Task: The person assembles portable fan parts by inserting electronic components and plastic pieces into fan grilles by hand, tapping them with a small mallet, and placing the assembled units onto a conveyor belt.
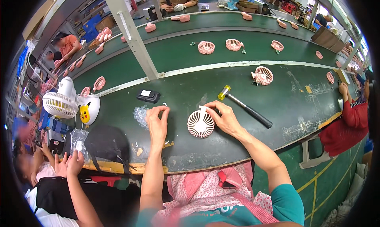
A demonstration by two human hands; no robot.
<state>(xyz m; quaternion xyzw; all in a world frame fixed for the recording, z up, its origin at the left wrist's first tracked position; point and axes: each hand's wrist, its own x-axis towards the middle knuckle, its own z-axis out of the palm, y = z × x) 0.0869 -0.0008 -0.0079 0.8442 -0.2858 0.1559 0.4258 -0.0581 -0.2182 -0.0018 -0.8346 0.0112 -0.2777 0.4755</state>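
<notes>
Pink fan grille [200,124] | right hand [226,119] fingers clamping its white clip | left hand [157,121] fingers pinching together, contents unclear | risk: grille slipping toward hammer [245,107] on tabletop [277,108]

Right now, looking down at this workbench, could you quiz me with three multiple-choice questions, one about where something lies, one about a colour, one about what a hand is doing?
1. Where does the hammer lie?
A. On the green table, to the right of the right hand
B. On the floor
C. Under the black bag

2. What colour is the round fan grille by the hands?
A. Blue
B. Pale pink
C. Black

3. What is the right hand doing?
A. Gripping the hammer
B. Resting in the lap
C. Touching the fan grille at its top edge

Answers: 1 A, the hammer lies on the table beyond the right hand. 2 B, its ribs are pale pink. 3 C, the fingers sit on the grille's top, while the left hand is raised beside some clear plastic wrap.
</notes>
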